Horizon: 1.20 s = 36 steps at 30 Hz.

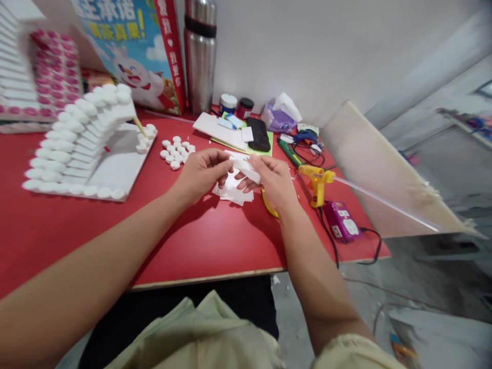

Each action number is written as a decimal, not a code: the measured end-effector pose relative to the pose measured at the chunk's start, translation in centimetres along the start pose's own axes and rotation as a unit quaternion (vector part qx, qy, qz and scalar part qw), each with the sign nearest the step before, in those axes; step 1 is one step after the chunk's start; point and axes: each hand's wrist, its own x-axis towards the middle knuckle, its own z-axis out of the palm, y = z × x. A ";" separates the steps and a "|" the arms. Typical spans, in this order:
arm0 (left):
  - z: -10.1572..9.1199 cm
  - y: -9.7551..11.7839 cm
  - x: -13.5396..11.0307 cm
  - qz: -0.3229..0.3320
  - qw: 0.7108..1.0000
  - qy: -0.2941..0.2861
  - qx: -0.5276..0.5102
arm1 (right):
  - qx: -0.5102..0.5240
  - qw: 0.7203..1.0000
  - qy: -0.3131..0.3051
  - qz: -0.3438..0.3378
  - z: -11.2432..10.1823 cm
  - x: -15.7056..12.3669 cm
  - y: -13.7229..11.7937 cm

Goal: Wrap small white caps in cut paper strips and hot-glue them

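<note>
Both my hands meet above the middle of the red table (57,225). My left hand (202,171) and my right hand (271,179) pinch the two ends of a small white foam piece (243,165), fingers closed on it. Under the hands lie a few white foam scraps (232,192). A yellow ring-shaped thing (268,205) peeks out below my right hand. A cluster of small white foam discs (176,149) lies just left of my left hand.
A white foam stepped model (90,143) stands at the left. A yellow glue gun (318,182) with its clear stick, a purple device (341,220) and cables lie at the right. Steel flask (200,56), poster box, jars, black case (258,134) and white sheets line the back wall.
</note>
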 end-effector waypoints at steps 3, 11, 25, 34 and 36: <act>-0.4 -0.3 0.3 -0.020 0.999 0.007 -0.043 | 0.005 1.000 -0.005 -0.003 -0.1 0.1 -0.1; 0.0 -0.1 0.3 -0.074 0.990 0.022 -0.115 | 0.015 0.999 -0.014 -0.033 -0.1 0.2 0.5; -0.4 0.2 0.7 -0.089 0.981 0.034 -0.171 | -0.119 0.979 -0.002 -0.166 -0.3 -0.1 0.8; -1.2 0.6 0.2 -0.046 0.994 -0.082 -0.062 | 0.043 0.999 -0.015 0.014 -2.4 1.0 -1.0; -1.1 0.5 0.1 -0.040 0.994 -0.101 -0.034 | 0.055 0.995 -0.056 0.060 -1.8 0.8 -0.7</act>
